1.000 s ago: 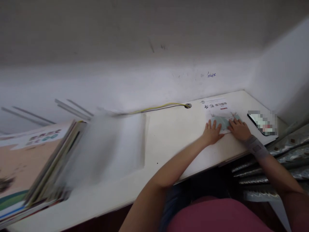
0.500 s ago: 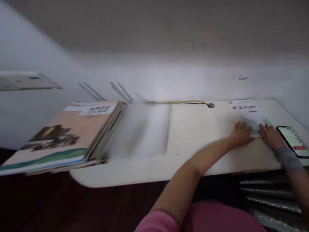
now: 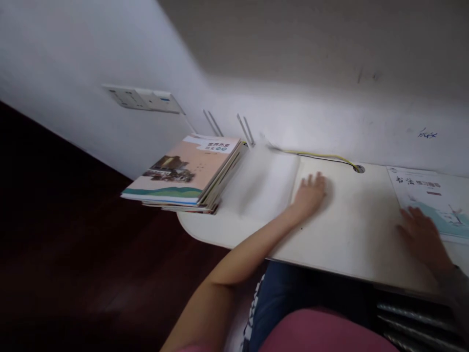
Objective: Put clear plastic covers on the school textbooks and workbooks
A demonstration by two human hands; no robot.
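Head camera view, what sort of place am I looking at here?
Likely a study corner at home or in a dormitory: a stack of textbooks on a white desk against the wall, a workbook by the right hand, wall sockets nearby.

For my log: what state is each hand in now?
Left hand: open, flat on the desk, holding nothing.
Right hand: open, touching the booklet.

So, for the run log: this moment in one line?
left hand: flat on desk | right hand: at booklet edge | book stack: left end

dim, soft light; motion blur, dark left edge
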